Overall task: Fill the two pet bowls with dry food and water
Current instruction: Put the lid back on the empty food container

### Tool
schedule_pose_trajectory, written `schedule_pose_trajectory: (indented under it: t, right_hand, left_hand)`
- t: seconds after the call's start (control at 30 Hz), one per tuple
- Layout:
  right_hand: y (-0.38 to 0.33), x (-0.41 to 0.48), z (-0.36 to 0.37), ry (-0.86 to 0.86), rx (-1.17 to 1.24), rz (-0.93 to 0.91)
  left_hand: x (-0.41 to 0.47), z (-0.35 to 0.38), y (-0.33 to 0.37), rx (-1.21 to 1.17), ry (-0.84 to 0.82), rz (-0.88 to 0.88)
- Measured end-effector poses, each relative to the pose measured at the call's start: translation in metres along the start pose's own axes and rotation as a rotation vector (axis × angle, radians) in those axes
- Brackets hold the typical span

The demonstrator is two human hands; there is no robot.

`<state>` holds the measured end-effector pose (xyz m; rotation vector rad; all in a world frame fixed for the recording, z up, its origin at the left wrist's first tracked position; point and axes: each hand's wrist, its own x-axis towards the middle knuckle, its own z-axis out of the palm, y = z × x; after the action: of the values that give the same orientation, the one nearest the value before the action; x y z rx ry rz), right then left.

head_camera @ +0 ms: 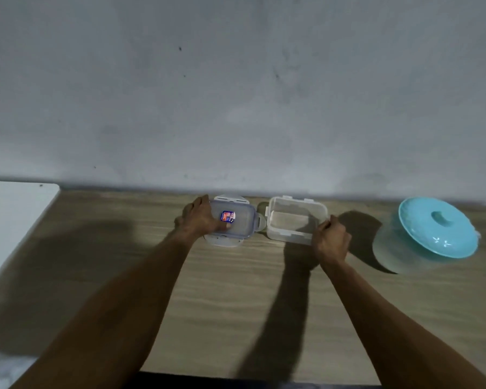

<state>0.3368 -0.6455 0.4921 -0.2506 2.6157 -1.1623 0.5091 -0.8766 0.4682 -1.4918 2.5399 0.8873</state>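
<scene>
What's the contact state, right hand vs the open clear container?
Touching. Head view: the right hand pinches the rim of the open clear container at its near right corner, no gap visible.

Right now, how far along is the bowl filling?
Done: nothing filled; the open clear container looks empty. In hand: the left hand holds the clip lid, and the right hand grips the container's rim. Left: both food and water, and neither is in view. The teal lidded dish sits untouched on the table.
</scene>
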Motion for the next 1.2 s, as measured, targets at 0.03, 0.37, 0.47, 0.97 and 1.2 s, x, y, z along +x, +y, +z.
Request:
schedule_pose_trajectory:
  t: [0.03, 0.37, 0.47, 0.97, 1.2]
  right_hand:
    - [0.000, -0.001, 0.000, 0.006, -0.008, 0.001]
    - [-0.002, -0.005, -0.001, 0.018, -0.038, -0.004]
    - [-0.005, -0.007, -0.003, 0.006, -0.014, 0.017]
    - [-0.001, -0.005, -0.015, -0.059, 0.169, 0.066]
    - [0.003, 0.009, -0.032, -0.070, 0.387, 0.141]
  left_hand:
    - [-0.001, -0.001, 0.004, 0.021, -0.008, 0.016]
    - [0.012, -0.006, 0.012, 0.108, 0.033, -0.024]
    - [0.016, -0.013, 0.001, -0.100, 0.128, 0.003]
    - [-0.016, -0.073, 0.060, -0.568, 0.108, 0.113]
    - [-0.005, -0.016, 0.134, -0.526, -0.053, 0.167]
